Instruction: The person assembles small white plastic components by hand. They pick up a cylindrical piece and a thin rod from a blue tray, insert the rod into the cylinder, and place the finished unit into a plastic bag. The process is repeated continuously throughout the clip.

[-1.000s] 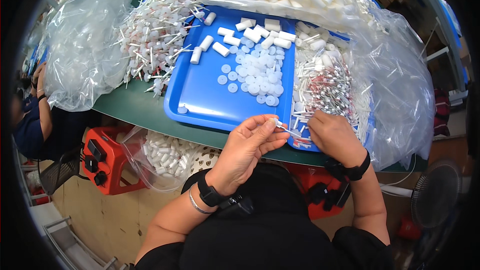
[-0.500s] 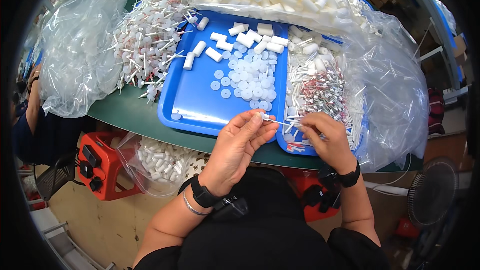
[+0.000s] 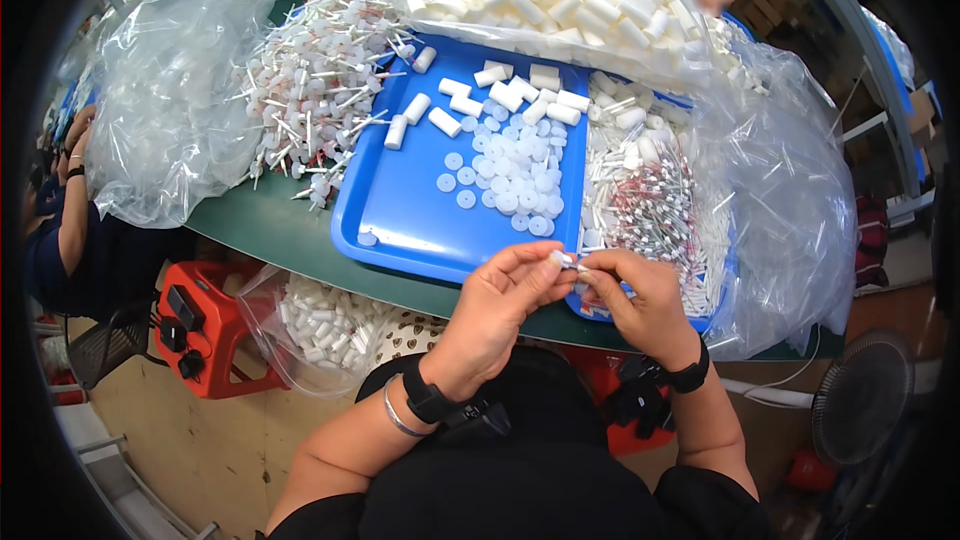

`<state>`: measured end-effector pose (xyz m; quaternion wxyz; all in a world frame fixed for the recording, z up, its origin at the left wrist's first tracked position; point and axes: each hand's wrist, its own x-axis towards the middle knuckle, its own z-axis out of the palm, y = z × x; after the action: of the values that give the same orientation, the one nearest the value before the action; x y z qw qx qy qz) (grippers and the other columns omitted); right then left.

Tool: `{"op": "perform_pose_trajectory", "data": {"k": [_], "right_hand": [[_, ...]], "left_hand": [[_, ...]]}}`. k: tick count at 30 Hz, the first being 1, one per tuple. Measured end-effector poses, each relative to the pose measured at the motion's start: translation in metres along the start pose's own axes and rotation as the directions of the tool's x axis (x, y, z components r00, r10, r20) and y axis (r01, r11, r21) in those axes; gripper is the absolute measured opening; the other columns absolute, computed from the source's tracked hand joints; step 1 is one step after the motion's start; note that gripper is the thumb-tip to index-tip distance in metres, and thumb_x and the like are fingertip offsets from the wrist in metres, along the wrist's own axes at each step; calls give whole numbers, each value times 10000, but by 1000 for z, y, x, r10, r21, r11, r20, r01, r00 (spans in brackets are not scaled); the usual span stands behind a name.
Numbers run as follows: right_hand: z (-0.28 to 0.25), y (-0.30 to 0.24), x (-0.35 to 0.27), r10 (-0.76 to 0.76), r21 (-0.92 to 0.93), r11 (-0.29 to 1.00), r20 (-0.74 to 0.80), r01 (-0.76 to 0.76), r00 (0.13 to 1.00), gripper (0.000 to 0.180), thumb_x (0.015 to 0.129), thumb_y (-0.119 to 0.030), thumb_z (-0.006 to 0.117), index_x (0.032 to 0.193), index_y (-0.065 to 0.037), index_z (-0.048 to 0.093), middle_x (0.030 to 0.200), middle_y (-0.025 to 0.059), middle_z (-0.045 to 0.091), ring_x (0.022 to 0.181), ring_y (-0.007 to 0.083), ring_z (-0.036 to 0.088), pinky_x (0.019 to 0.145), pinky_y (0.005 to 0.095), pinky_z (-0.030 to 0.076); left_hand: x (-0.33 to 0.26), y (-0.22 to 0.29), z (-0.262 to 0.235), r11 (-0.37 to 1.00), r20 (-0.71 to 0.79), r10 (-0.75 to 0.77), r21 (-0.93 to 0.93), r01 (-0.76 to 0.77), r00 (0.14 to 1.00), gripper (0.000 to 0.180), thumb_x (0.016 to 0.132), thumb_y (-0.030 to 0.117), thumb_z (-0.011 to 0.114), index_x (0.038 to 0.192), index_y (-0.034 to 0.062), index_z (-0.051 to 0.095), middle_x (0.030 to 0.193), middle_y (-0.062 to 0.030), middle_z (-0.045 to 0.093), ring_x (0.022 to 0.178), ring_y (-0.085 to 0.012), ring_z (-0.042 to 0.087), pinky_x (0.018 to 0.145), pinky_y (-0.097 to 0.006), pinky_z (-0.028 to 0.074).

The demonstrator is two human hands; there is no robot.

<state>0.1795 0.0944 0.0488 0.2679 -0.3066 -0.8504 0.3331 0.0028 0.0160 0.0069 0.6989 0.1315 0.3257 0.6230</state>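
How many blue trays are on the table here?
2. One blue tray lies in front of the left hand; a second tray sits to its right under the finished parts, mostly covered. Others may be hidden beneath the bags.

At six o'clock, the left hand [image 3: 500, 302] and right hand [image 3: 640, 302] pinch a small white plastic piece [image 3: 562, 260] between fingertips above the green counter [image 3: 290, 235]. At twelve o'clock lies a blue tray [image 3: 415, 215] holding white discs [image 3: 520, 175] and white tubes [image 3: 500, 95].

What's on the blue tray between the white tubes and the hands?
In the head view, a cluster of small round white plastic caps lies on the blue plastic tray, between the white tubes and both hands.
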Motion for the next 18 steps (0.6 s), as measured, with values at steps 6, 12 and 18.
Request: {"op": "perform_pose_trajectory", "data": {"k": [6,12,18], "right_hand": [[-4,-28,29,402,524,612,438,-592,804,239,1069,-197,508,1067,24,599,794,61,659,614,108,659,554,223,530],[3,-32,103,59,-131,991,165,-37,985,179,961,-159,623,1020,3,667,879,218,672,759,377,666,679,426,521],[44,43,199,-157,-603,775,110,191,981,150,924,-124,605,912,14,662,902,203,676,847,409,675,753,471,539]], "left_hand": [[-5,16,-9,973,53,140,178,-147,989,272,1004,141,627,1237,0,624,1266,-119,645,1126,-164,614,925,-320,525],[-6,35,-25,948,-144,298,156,-276,944,326,1032,207,584,1285,2,574,1116,-112,685,955,-141,663,833,-275,527],[0,33,-37,965,-116,263,15,-263,958,354,1046,210,551,1319,-15,553,1082,-93,661,939,-143,657,871,-293,534]]}}
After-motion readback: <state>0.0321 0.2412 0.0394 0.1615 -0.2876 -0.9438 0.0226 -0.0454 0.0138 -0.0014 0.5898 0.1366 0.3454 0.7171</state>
